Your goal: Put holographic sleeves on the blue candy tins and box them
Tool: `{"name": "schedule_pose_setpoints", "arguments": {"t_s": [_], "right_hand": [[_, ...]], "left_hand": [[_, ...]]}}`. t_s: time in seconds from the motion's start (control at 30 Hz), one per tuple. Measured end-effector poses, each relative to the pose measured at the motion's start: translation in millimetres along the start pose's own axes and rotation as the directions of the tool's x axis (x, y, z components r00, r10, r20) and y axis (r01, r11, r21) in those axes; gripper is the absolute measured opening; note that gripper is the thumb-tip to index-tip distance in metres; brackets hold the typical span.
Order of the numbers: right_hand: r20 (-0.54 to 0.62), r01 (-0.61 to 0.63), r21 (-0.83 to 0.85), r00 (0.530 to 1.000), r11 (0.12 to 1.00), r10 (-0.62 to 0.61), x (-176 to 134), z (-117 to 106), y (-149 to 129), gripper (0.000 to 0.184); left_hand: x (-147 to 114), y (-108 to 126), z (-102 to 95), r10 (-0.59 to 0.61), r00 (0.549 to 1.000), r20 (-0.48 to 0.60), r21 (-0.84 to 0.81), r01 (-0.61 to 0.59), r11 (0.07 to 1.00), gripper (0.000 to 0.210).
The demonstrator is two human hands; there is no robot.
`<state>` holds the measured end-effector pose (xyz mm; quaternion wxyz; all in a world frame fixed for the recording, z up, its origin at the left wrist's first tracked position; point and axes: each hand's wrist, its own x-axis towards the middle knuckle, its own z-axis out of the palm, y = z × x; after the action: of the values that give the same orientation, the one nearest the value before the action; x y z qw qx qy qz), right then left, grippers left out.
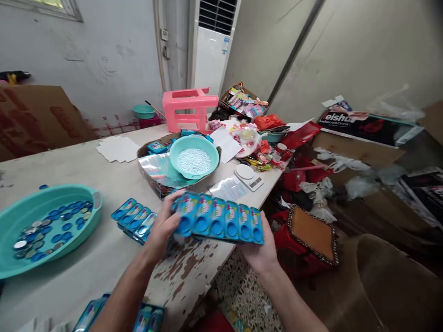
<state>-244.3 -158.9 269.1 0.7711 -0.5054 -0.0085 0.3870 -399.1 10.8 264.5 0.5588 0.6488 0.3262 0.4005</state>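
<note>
Blue packs (218, 219), six across, sit side by side between the two hands, raised over the near edge of the table (114, 180). The left hand (166, 220), somewhat blurred, grasps one end, its thumb over the front and its fingers up by the top corner. The right hand (261, 249) supports the other end from below, its thumb upright along the edge; its other fingers are hidden behind the row. Each pack shows a round shape in its lower part.

Just left of the left fingers, a stack (134, 216) of similar packs rests on the table. Spare packs (152, 318) lie nearer the person, partly hidden by the left forearm. Well to the left of those fingers, a turquoise basin (97, 203) holds loose discs (67, 226). Beyond the fingers, a bowl (175, 157) of pale pellets (194, 161) rests in a box (147, 173). A scale (255, 182) lies beyond the right fingers, and a pink stool (188, 99) stands farther off.
</note>
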Motion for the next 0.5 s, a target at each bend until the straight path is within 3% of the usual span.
{"name": "schedule_pose_setpoints", "arguments": {"t_s": [0.03, 0.07, 0.13, 0.17, 0.23, 0.3, 0.4, 0.5], "right_hand": [[-0.034, 0.021, 0.011, 0.999, 1.0, -0.021, 13, -24, -9, 0.057], [-0.065, 0.038, 0.019, 0.997, 0.999, -0.037, 26, -47, -16, 0.057], [-0.111, 0.047, 0.041, 0.993, 0.998, -0.042, 50, -90, -19, 0.057], [-0.126, 0.047, 0.064, 0.991, 0.997, -0.039, 61, -109, -16, 0.056], [-0.154, 0.041, 0.124, 0.988, 0.991, -0.022, 83, -142, -6, 0.056], [-0.195, 0.043, 0.158, 0.981, 0.987, -0.012, 102, -167, 9, 0.056], [-0.257, 0.044, 0.147, 0.966, 0.988, -0.005, 126, -194, 33, 0.055], [-0.318, 0.025, 0.073, 0.948, 0.997, 0.0, 141, -213, 53, 0.053]], "left_hand": [[12, 4, 25.7, -0.047, 0.984, 0.173, -0.033, 0.053, 0.998, 0.054], [26, 7, 53.8, -0.101, 0.932, 0.348, -0.055, 0.128, 0.99, 0.053], [53, 4, 112.3, -0.218, 0.786, 0.578, -0.037, 0.292, 0.956, 0.05], [66, -2, 140.4, -0.286, 0.719, 0.634, -0.003, 0.373, 0.928, 0.048], [84, -21, 188.7, -0.433, 0.622, 0.653, 0.094, 0.5, 0.861, 0.045], [92, -47, 222.9, -0.564, 0.581, 0.587, 0.191, 0.578, 0.794, 0.043], [90, -84, 248.9, -0.694, 0.546, 0.468, 0.274, 0.658, 0.702, 0.04], [80, -113, 257.4, -0.759, 0.519, 0.393, 0.294, 0.711, 0.639, 0.036]]}}
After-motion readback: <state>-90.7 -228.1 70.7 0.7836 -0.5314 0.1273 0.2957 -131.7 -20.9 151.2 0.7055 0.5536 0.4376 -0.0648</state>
